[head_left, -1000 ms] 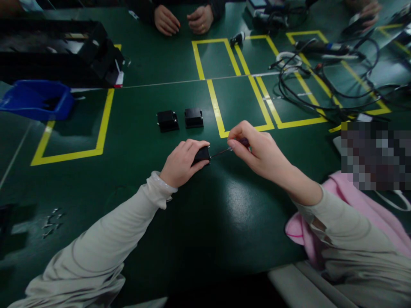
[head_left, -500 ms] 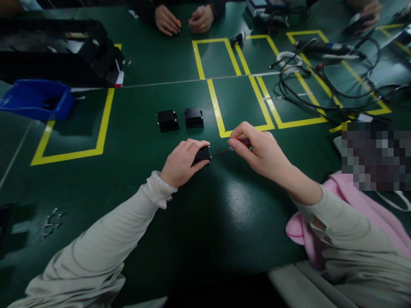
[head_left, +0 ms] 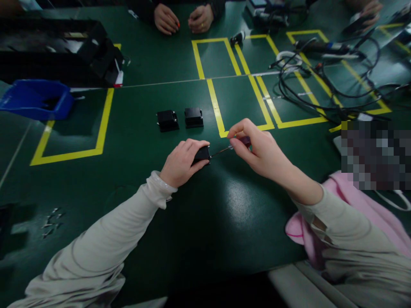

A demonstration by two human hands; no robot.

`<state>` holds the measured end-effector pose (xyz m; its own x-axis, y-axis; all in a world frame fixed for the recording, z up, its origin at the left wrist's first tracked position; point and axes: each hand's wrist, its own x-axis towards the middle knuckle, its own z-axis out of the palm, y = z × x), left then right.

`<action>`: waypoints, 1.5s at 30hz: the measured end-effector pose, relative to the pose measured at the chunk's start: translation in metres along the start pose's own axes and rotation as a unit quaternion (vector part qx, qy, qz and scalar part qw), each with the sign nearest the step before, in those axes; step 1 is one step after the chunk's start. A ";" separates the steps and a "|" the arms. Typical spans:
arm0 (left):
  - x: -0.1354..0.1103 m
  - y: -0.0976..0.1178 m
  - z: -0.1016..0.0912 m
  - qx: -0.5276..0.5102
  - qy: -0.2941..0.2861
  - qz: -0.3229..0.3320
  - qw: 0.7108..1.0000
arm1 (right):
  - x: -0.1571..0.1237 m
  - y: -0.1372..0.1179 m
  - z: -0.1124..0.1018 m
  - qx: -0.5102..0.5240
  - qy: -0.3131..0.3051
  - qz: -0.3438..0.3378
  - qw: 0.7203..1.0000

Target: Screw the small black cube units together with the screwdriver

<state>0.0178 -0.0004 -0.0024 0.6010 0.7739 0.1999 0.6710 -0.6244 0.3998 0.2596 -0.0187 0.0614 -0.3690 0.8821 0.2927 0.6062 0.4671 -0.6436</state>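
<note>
My left hand (head_left: 181,162) is closed over a small black block (head_left: 202,154) that rests on the green table (head_left: 144,137). My right hand (head_left: 257,149) pinches a thin screwdriver (head_left: 224,150) by its dark handle. The metal shaft points left and its tip meets the right side of the block. Two similar black blocks (head_left: 167,120) (head_left: 193,117) sit side by side just beyond my left hand.
A blue bin (head_left: 35,99) and black trays (head_left: 58,51) stand at the far left. Tangled black cables (head_left: 321,85) lie at the far right over yellow tape outlines. Another person's hands (head_left: 183,19) rest at the far edge. Small metal screws (head_left: 51,222) lie near left. Pink cloth (head_left: 353,209) is at my right.
My right hand's fingers have shifted slightly on the screwdriver handle, as in turning it. The left hand and the block have stayed put.
</note>
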 end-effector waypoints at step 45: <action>0.000 -0.001 0.001 0.010 0.009 0.009 1.000 | 0.001 0.002 -0.001 -0.010 -0.009 -0.006 1.000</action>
<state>0.0177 0.0000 -0.0034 0.6055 0.7641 0.2226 0.6686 -0.6401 0.3786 0.2614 -0.0165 0.0609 -0.3896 0.8750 0.2873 0.6148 0.4794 -0.6262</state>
